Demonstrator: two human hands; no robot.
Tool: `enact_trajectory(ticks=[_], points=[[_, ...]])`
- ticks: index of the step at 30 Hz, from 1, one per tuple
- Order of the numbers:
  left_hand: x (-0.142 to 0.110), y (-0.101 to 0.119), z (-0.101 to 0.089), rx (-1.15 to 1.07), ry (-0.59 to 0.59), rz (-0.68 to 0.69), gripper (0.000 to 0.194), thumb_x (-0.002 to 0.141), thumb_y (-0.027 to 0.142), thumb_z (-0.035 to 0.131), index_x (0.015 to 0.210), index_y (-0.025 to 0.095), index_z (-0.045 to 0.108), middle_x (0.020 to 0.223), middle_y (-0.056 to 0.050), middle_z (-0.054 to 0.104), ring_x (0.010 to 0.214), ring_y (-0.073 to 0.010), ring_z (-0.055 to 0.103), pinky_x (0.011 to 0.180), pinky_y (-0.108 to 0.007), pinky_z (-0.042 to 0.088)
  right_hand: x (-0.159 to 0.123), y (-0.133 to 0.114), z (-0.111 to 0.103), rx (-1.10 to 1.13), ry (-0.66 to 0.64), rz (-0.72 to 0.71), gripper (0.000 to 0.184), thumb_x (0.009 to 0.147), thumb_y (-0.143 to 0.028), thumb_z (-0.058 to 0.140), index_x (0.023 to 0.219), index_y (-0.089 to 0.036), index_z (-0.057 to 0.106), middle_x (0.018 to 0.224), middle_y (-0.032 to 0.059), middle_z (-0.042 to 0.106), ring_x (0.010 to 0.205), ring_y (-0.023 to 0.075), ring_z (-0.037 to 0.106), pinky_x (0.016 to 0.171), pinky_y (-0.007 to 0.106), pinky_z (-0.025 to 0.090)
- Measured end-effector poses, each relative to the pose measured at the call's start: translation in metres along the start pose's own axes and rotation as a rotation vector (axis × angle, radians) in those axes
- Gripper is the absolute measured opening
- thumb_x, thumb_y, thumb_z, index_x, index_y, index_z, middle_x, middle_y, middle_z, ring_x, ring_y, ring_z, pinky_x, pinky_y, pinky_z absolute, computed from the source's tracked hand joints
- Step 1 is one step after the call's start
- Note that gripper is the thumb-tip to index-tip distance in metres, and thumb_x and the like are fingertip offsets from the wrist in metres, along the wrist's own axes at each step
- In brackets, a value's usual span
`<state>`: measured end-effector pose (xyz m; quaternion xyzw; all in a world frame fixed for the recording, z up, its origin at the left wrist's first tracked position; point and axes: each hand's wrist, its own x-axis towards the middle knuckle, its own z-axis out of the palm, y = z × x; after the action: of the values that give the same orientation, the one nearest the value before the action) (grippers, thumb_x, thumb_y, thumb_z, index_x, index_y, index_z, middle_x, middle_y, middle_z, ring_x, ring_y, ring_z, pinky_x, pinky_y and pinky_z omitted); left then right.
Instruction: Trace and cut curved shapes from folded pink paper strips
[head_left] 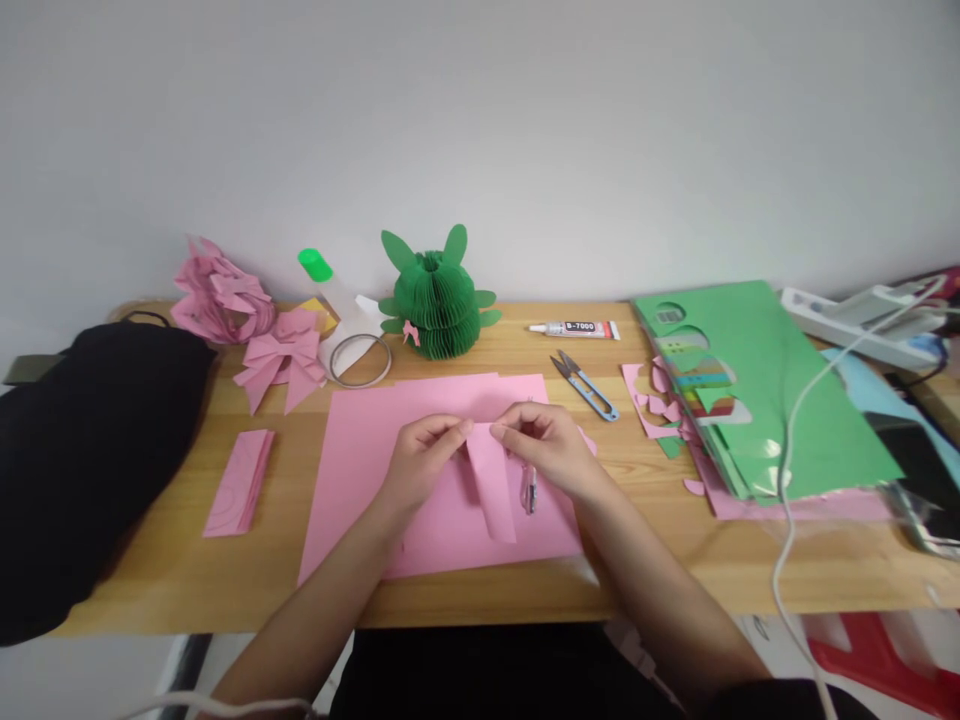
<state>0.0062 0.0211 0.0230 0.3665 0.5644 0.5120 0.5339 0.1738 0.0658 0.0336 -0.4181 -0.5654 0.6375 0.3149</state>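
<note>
Between my two hands is a narrow folded strip of pink paper (493,490), its long end hanging down toward me. My left hand (431,452) pinches its upper left corner. My right hand (546,445) pinches the upper right corner. Beneath them, pink paper sheets (352,480) lie flat on the table. A pen (532,490) rests on the sheets, partly hidden by my right hand. Off to the left is another folded pink paper strip (238,483) with curved pencil lines on it.
Behind the sheets stands a green honeycomb paper figure (439,305). Blue thread snips (585,385) and a glue tube (576,329) lie right of it. Pink paper bows (283,355), a grey ring (361,361), a green pack (780,390), a white cable (787,470) and a black bag (97,460) surround the work.
</note>
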Motion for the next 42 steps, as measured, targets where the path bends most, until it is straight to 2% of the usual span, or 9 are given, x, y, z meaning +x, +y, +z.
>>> enact_trajectory(ticks=[4,8,13,17,20,28,36,42], points=[[0.0008,0.0029,0.0023,0.008,-0.041,-0.008,0.025,0.065,0.039,0.075,0.064,0.016,0.068,0.059,0.001,0.062,0.057,-0.0113,0.054,0.059,-0.025,0.048,-0.0011,-0.0025,-0.0001,0.007,0.014,0.002,0.036,0.072,-0.051,0.07,0.068,-0.016,0.062,0.054,-0.0031,0.052,0.048,0.0083,0.045,0.044,0.022,0.035],[0.0001,0.0047,0.0038,0.042,-0.057,0.014,0.025,0.062,0.038,0.077,0.059,0.017,0.064,0.056,0.003,0.058,0.055,-0.0103,0.051,0.055,-0.023,0.044,-0.0005,-0.0034,0.0013,0.009,0.039,-0.015,0.039,0.07,-0.054,0.071,0.066,-0.017,0.061,0.052,-0.0037,0.051,0.046,0.0082,0.045,0.042,0.022,0.034],[-0.0014,0.0039,0.0035,0.076,-0.051,0.026,0.022,0.066,0.035,0.072,0.057,0.017,0.061,0.055,0.003,0.056,0.055,-0.0101,0.049,0.055,-0.023,0.042,0.0003,-0.0008,0.0005,-0.001,0.036,-0.018,0.031,0.073,-0.045,0.07,0.066,-0.016,0.061,0.053,-0.0037,0.052,0.048,0.0075,0.044,0.045,0.022,0.034],[-0.0033,0.005,0.0029,0.097,-0.059,0.017,0.017,0.068,0.032,0.069,0.061,0.017,0.062,0.058,0.004,0.056,0.056,-0.0099,0.049,0.056,-0.023,0.042,0.0005,0.0028,-0.0041,-0.109,-0.038,-0.019,0.025,0.073,-0.036,0.069,0.062,-0.016,0.059,0.054,-0.005,0.049,0.048,0.0064,0.04,0.046,0.022,0.031],[-0.0043,0.0068,0.0026,0.103,-0.071,0.009,0.019,0.069,0.03,0.068,0.059,0.017,0.06,0.056,0.005,0.053,0.055,-0.0092,0.047,0.056,-0.022,0.04,0.0005,0.0031,-0.0059,-0.15,-0.071,-0.016,0.025,0.073,-0.036,0.069,0.061,-0.016,0.059,0.054,-0.0042,0.05,0.049,0.0069,0.041,0.047,0.023,0.032],[-0.0028,0.009,0.0023,0.088,-0.199,-0.035,0.025,0.068,0.039,0.073,0.066,0.015,0.068,0.066,-0.004,0.069,0.066,-0.0163,0.063,0.061,-0.026,0.047,-0.0024,-0.0025,-0.0002,-0.018,-0.054,0.022,0.036,0.07,-0.05,0.072,0.064,-0.016,0.062,0.058,0.0012,0.061,0.05,0.0094,0.047,0.044,0.024,0.038],[0.0004,0.0073,-0.0003,0.046,-0.037,0.013,0.023,0.064,0.039,0.076,0.061,0.017,0.07,0.061,-0.001,0.069,0.055,-0.0128,0.058,0.055,-0.024,0.045,-0.0017,-0.0035,0.0009,0.019,0.045,0.009,0.038,0.066,-0.052,0.076,0.061,-0.017,0.061,0.051,-0.0029,0.055,0.046,0.0086,0.046,0.045,0.025,0.038],[0.0018,0.0092,-0.0021,0.02,0.021,0.006,0.021,0.06,0.037,0.078,0.065,0.017,0.071,0.067,-0.002,0.072,0.062,-0.0146,0.061,0.061,-0.026,0.049,-0.0012,-0.0038,0.0011,0.057,0.076,0.042,0.037,0.063,-0.05,0.078,0.06,-0.017,0.061,0.05,-0.0038,0.052,0.044,0.008,0.043,0.04,0.023,0.032]])
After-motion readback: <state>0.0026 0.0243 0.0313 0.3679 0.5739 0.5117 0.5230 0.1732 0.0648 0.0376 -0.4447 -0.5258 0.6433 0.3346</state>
